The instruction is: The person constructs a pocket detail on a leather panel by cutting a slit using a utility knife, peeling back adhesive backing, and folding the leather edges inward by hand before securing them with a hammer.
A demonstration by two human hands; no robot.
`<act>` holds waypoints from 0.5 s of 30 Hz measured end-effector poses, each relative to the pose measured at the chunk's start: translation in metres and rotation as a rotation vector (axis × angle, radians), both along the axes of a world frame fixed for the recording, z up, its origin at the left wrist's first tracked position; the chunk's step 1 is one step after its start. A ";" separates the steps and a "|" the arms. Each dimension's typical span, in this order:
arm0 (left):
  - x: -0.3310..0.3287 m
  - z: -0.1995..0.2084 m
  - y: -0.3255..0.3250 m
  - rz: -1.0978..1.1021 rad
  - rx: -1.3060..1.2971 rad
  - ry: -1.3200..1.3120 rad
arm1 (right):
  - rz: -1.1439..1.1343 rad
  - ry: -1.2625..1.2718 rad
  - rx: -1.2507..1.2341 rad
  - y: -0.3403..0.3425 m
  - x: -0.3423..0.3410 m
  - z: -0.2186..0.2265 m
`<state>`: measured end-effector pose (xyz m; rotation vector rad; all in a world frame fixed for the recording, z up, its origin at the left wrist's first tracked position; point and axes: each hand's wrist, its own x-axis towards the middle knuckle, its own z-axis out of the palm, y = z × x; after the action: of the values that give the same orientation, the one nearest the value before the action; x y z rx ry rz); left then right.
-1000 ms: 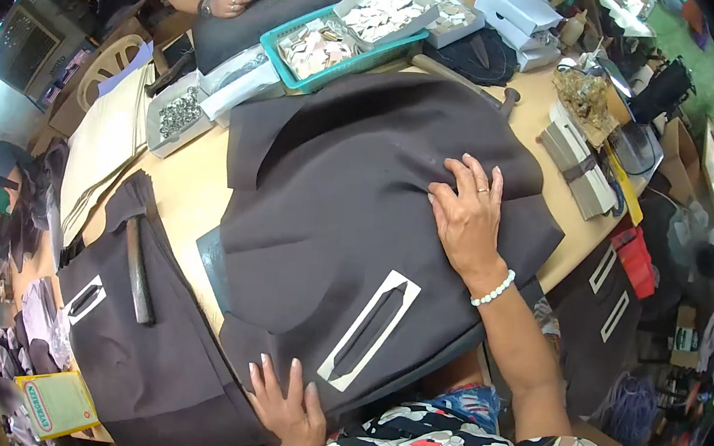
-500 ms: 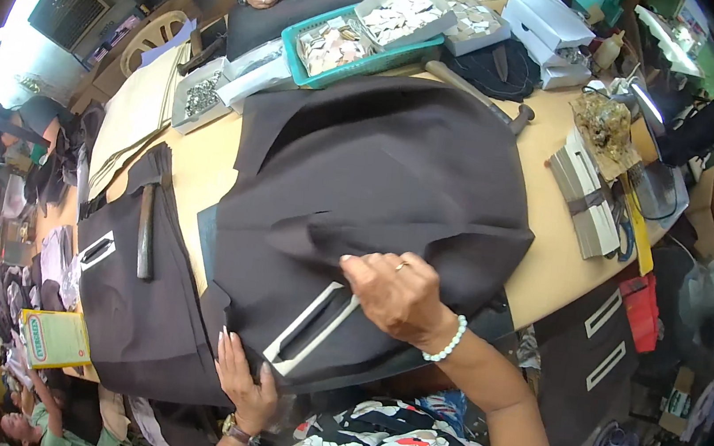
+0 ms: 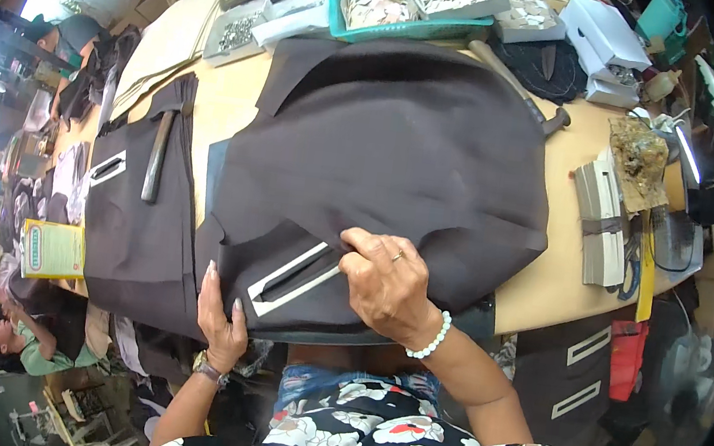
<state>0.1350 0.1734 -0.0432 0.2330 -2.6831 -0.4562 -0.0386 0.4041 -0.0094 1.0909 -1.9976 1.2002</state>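
Note:
A large dark brown fabric piece (image 3: 400, 166) is spread over the table in front of me, its surface rippled. Near its close edge runs a slit framed by a white rectangular strip (image 3: 269, 303). At the right end of this frame my right hand (image 3: 387, 285) is closed, thumb and fingers pinching the fabric; its fingertips partly hide the frame. My left hand (image 3: 221, 324) touches the fabric's near left edge, fingers stretched out and thumb apart. A dark blue-grey sheet (image 3: 215, 172) shows beneath the fabric at the left.
Left, a hammer (image 3: 158, 154) lies on stacked dark fabric pieces (image 3: 137, 236). A teal basket (image 3: 339, 20) with white chips stands at the back, beside a box of metal bits (image 3: 236, 32). Another hammer (image 3: 516, 91) lies far right, beyond it a strapped bundle of strips (image 3: 599, 226).
The whole view has shifted, and the person's hands across the table are nearly out of sight. My right hand still pinches the fabric by the white frame; my left stays at the near edge.

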 end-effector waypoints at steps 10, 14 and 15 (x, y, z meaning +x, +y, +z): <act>0.004 -0.001 -0.001 0.041 -0.049 -0.066 | -0.202 0.038 0.097 0.004 -0.004 0.000; 0.005 -0.010 -0.004 0.040 -0.015 -0.006 | -0.275 0.065 0.083 0.003 -0.007 -0.001; 0.006 -0.008 -0.003 0.079 -0.025 -0.038 | -0.301 0.097 0.093 0.002 -0.009 -0.002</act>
<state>0.1407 0.1708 -0.0513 0.3428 -2.7039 -0.3980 -0.0473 0.4057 -0.0115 0.8357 -2.0699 0.8910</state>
